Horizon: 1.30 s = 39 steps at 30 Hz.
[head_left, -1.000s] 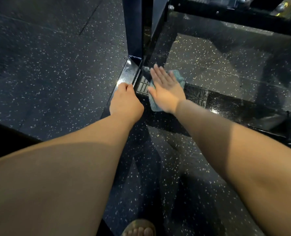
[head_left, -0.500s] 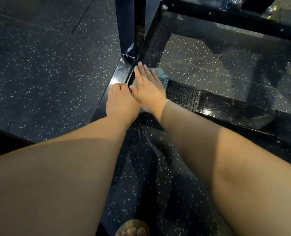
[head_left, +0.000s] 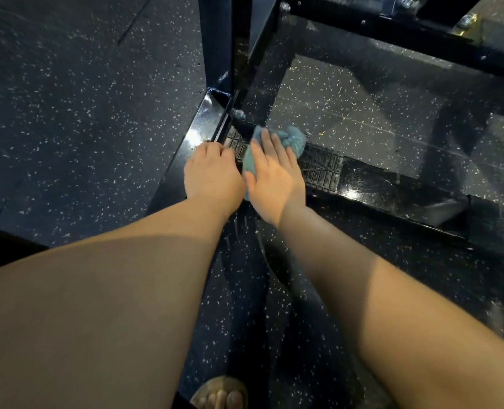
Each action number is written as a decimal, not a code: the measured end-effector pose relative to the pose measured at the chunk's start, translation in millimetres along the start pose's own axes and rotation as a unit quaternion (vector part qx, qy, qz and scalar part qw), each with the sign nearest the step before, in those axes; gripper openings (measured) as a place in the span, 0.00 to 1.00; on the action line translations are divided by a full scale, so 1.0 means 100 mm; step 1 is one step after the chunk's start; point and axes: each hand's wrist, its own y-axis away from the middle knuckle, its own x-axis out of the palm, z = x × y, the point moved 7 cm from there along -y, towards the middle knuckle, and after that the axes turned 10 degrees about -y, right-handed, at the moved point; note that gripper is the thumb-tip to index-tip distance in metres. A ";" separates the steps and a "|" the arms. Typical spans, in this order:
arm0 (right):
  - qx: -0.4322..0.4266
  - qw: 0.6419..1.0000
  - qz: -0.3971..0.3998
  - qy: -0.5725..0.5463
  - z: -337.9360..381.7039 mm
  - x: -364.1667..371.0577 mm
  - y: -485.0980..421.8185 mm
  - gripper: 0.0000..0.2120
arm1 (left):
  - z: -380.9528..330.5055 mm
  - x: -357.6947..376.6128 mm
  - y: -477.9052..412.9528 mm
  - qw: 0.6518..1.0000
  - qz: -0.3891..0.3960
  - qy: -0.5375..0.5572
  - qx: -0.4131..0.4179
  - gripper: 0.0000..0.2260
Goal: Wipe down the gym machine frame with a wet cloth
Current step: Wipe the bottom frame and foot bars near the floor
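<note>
Right grip (head_left: 274, 175), fingers flat, presses soft wet cloth (head_left: 295, 140) onto frame (head_left: 392, 187); limp, it seems best palmed centrally.

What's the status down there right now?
Right hand flat, pressing cloth on ribbed pad of the frame. Left hand rests on frame beside it, fingers bent. Upright post just ahead of the cloth.

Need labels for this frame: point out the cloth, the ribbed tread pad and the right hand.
blue cloth (head_left: 292, 139), head view, bunched far end
ribbed tread pad (head_left: 321, 170), head view, bare right part
right hand (head_left: 274, 180), head view, back of hand
</note>
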 end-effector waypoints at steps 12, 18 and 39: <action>0.071 0.997 0.032 -0.007 -0.37 -0.10 -0.36 0.29 | -0.24 0.06 -0.04 0.999 0.018 -0.009 0.032 0.23; 0.023 0.999 0.005 0.036 -0.50 -0.01 0.41 0.29 | -0.47 0.11 -0.01 0.996 0.045 0.060 0.056 0.27; 0.157 0.985 0.016 -0.068 -1.02 -0.26 -0.11 0.27 | -0.74 0.15 0.06 0.991 0.090 0.037 0.090 0.30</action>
